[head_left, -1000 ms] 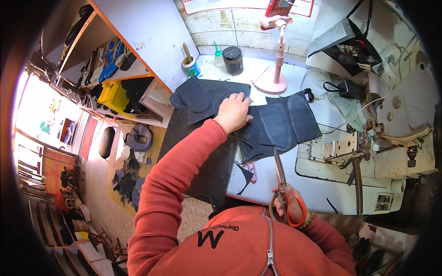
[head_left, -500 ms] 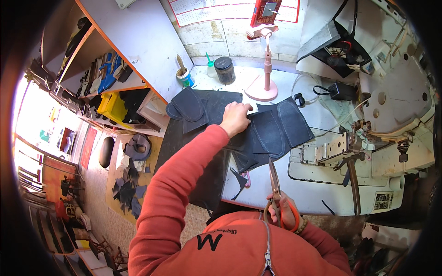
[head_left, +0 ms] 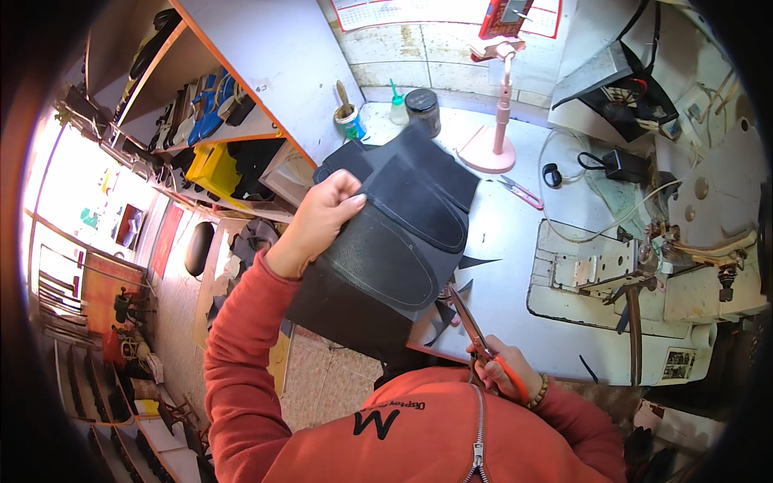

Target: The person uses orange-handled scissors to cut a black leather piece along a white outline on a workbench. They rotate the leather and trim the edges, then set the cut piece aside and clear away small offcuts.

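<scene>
My left hand (head_left: 324, 216) pinches the left edge of a black leather sheet (head_left: 378, 258), raised over the left part of the table. A pale outline of a rounded shape is drawn on it. Overlapping it lies another dark piece (head_left: 427, 201) with a similar curved line; whether the two are joined I cannot tell. My right hand (head_left: 509, 372), close to my body at the table's front edge, grips scissors (head_left: 475, 328) with orange handles. Their blades point up and to the left, near the sheet's lower right corner. Small dark scraps (head_left: 441, 320) lie beside the blade tips.
A pink phone stand (head_left: 498, 149), a dark jar (head_left: 423, 111), a green-tipped bottle (head_left: 398, 109) and a brush in a tin (head_left: 348, 121) stand at the back. Pink-handled snips (head_left: 523, 193) lie on the white table. A sewing machine (head_left: 644, 266) occupies the right side.
My left hand has moved left and nearer, taking hold of the leather and drawing it from the table's middle to the left. My right hand still holds the scissors.
</scene>
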`<state>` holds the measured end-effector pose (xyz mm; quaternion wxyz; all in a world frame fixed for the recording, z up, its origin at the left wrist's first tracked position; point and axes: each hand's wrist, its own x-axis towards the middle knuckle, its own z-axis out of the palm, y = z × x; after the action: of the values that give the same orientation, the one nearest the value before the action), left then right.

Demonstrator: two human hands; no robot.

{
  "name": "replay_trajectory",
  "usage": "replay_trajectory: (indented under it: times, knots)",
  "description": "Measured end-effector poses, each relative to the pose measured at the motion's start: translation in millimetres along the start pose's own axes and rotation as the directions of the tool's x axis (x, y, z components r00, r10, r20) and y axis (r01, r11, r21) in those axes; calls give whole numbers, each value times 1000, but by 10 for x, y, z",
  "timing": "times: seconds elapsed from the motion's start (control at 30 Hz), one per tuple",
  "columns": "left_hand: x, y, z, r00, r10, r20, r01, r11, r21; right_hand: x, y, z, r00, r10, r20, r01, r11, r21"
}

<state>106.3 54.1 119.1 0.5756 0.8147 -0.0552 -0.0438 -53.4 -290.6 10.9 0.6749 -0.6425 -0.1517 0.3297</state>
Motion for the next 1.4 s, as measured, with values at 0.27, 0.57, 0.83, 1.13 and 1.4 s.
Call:
replay_trajectory:
  times: [0.27, 0.57, 0.83, 1.13, 1.4]
  knots:
    - [-738, -866, 170, 926, -355, -127, 226, 793, -566, 66, 131, 9, 988, 152, 41, -150, 988, -28]
    - [-821, -741, 381, 985, -164, -61, 97, 800, -592, 196, 10, -77, 973, 214, 86, -215, 977, 5]
    - [-973, -815, 263, 986, -152, -63, 79, 774, -629, 491, -141, -7, 958, 254, 134, -257, 966, 5]
    - [-991, -992, 149, 991, -129, -22, 97, 837, -538, 532, -185, 119, 949, 288, 124, -301, 948, 104]
    - [-974, -1047, -10, 996, -92, 20, 90, 883, -461, 586, -255, -24, 932, 296, 209, -288, 955, -70]
